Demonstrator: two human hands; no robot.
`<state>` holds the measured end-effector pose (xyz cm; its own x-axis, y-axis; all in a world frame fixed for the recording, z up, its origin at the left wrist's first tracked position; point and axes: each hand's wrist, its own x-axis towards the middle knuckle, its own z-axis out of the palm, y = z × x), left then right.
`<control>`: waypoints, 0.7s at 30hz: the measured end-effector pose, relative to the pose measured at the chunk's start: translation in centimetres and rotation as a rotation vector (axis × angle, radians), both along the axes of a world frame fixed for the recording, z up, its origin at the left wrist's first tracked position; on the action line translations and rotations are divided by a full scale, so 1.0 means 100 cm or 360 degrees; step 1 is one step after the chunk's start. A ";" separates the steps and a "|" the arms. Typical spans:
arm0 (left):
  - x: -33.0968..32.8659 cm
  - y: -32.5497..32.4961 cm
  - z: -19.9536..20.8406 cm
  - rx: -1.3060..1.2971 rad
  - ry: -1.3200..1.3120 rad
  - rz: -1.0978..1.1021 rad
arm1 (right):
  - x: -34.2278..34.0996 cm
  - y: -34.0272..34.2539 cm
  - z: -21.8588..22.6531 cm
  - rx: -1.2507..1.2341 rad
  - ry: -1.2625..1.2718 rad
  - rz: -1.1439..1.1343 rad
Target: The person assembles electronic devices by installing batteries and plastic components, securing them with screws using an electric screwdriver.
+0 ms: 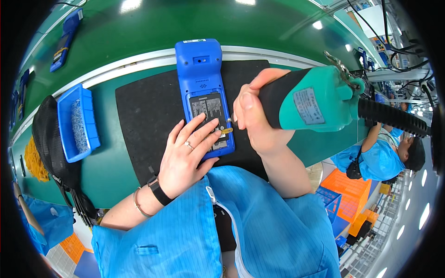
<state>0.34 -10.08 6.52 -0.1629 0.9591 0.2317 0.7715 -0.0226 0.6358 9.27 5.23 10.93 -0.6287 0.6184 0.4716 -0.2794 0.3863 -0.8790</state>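
A blue handheld terminal (pixel 200 72) lies back side up, its rear compartment exposed and a black battery (pixel 209 105) inside. My left hand (pixel 183 153) rests across the lower part with fingers stretched out and slightly apart, touching the battery. Close to its fingertips is a small gold-coloured strip (pixel 226 131). My right hand (pixel 259 118) is wrapped round a green and black electric screwdriver (pixel 336 78), held tilted. Its metal tip (pixel 230 120) meets the right edge of the compartment; whether it sits on a screw cannot be made out.
Beneath the terminal is a black mat (pixel 143 111) on the green bench. To the left stand a blue bin (pixel 94 134) of small metallic pieces and a black mesh bag (pixel 47 139). A thick black cable (pixel 394 116) trails right from the screwdriver. A co-worker (pixel 380 155) is at far right.
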 end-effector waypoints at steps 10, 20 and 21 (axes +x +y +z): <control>0.002 -0.001 0.001 0.0064 -0.0013 0.0016 | 0.018 -0.009 0.036 -0.0288 0.0374 0.0014; 0.003 0.000 0.004 0.0035 0.0011 0.0023 | 0.057 -0.029 0.027 -0.0385 0.0274 0.0142; 0.004 0.000 0.004 0.0031 0.0010 0.0027 | 0.057 -0.028 0.023 -0.0373 0.0283 0.0135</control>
